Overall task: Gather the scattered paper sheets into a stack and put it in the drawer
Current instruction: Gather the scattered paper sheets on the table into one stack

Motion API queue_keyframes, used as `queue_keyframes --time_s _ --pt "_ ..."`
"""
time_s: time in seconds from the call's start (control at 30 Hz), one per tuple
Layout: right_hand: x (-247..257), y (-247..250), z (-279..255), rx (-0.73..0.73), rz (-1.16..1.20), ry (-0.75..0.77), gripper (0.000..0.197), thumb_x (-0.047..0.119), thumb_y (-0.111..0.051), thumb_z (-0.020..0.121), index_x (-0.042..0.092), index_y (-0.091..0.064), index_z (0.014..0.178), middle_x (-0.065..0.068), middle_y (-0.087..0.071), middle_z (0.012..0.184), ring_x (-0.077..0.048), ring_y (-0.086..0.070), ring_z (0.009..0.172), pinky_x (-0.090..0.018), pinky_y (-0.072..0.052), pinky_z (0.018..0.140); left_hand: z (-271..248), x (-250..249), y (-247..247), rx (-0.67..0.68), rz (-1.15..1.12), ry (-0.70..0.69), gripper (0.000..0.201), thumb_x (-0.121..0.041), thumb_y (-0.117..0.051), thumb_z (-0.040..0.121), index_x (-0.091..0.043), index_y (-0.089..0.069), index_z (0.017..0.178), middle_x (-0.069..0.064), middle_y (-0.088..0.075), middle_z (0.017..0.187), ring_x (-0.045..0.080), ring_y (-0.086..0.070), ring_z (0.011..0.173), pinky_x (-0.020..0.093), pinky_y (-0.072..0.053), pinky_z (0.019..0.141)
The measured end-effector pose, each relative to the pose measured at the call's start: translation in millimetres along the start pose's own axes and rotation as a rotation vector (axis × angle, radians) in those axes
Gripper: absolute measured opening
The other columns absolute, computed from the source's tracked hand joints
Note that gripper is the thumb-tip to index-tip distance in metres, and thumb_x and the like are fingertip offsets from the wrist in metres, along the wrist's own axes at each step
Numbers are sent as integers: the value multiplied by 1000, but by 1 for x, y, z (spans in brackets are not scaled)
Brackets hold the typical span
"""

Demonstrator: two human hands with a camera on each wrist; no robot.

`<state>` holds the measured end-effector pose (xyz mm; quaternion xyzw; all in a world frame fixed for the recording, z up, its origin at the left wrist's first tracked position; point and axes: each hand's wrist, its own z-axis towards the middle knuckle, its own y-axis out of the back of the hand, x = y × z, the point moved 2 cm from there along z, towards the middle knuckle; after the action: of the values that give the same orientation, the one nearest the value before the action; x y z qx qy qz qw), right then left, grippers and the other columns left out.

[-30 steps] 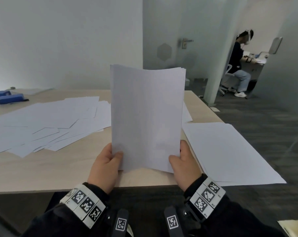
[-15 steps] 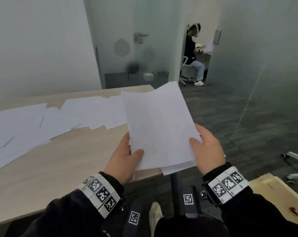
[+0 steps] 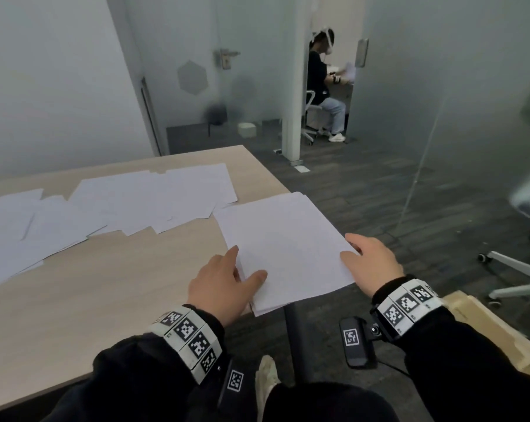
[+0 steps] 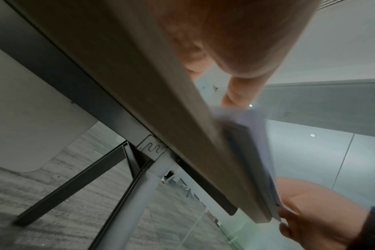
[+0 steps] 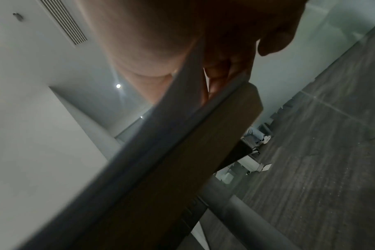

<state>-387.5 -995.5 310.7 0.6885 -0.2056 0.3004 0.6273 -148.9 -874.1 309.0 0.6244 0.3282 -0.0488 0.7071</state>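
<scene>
Head view: gathered stack lying flat on the worktop at its right corner, near edge and right side overhanging. Left hand at 7 o'clock of the stack, thumb laid on top of the sheets, other fingers straight along the left edge; whether any lie under the stack not visible here. Right hand at 4 o'clock, gripping the overhanging right edge, thumb on top. Loose sheets spread across the worktop from 9 to 11 o'clock of the stack, not yet collected. Judged: roughly 1 part gathered, a large part left, squaring and stowing not begun. No drawer in view; a pale wooden corner at 4 o'clock, nature unclear. Seated person beyond the glass at 12 o'clock.

Left wrist view: from under the worktop edge, blurred stack resting on the top and jutting past the end; right-hand fingers curled under the overhang, hidden from the head camera. Left hand above, detail too blurred.

Right wrist view: stack edge seen from below, right hand pinching it, fingers beneath, thumb above. Worktop edge just beside.
</scene>
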Motion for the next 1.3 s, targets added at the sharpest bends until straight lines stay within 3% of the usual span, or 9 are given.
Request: queue_keyframes --time_s 0.1,0.23,0.47,0.6,0.8,0.9,1.0,1.13,1.3 --pt "1 -2 -2 -15 8 -31 40 44 -47 87 41 -54 126 12 -52 127 -21 -49 120 -46 -35 103 -7 3 -4 -5 118 9 91 -83 -40 77 -39 -18 154 -8 -31 154 21 -31 141 47 -26 112" --pt "-6 -16 6 -45 144 5 57 58 -38 69 44 -50 124 11 -59 130 -19 -57 116 -53 -41 104 -14 4 -9 71 190 -152 107 -95 -37 61 -48 -6 152 -14 -8 164 14 -18 149 47 -16 116" --pt "-2 -17 0 -46 216 6 43 52 -43 74 51 -51 116 17 -61 121 -13 -59 111 -50 -43 103 -21 2 -12 -48 212 -281 82 -82 -46 72 -48 -31 144 -27 -28 154 3 -29 142 38 -23 113" --pt "15 -11 -11 -102 172 22 41 48 -49 84 44 -54 125 18 -54 133 -17 -53 122 -51 -36 107 -23 1 -8 -16 167 -261 73 -83 -41 73 -49 -38 138 -28 -30 151 1 -32 139 39 -25 113" --pt "54 -4 -18 -263 286 225 24 39 -52 86 45 -60 108 20 -56 125 -11 -51 119 -49 -38 107 -26 24 20 75 -529 -112 46 -68 -59 71 -50 -61 113 -29 -60 120 -6 -51 121 27 -40 102" --pt "96 -11 -21 -160 493 242 20 25 -56 92 33 -66 107 16 -64 115 -10 -58 111 -38 -47 98 -22 40 51 63 -741 -56 22 -46 -68 82 -38 -71 102 -17 -72 105 1 -65 103 26 -45 89" --pt "140 -34 -16 -22 624 200 19 25 -57 92 31 -69 105 14 -68 111 -7 -62 106 -30 -44 85 -13 59 83 73 -916 40 26 -42 -65 80 -26 -73 99 -7 -76 102 13 -71 98 31 -43 77" --pt "191 -76 6 148 679 84 14 28 -57 91 28 -69 99 6 -69 109 -13 -63 102 -34 -44 82 11 99 116 14 -1104 135 15 -31 -63 93 -20 -72 98 0 -76 99 19 -72 92 32 -42 69" --pt "241 -126 56 259 630 -58 14 31 -56 91 19 -63 96 -1 -66 113 -17 -59 90 -35 -40 78 51 160 143 -193 -1450 318 13 -25 -64 89 -17 -69 98 0 -75 92 16 -72 85 29 -46 66"
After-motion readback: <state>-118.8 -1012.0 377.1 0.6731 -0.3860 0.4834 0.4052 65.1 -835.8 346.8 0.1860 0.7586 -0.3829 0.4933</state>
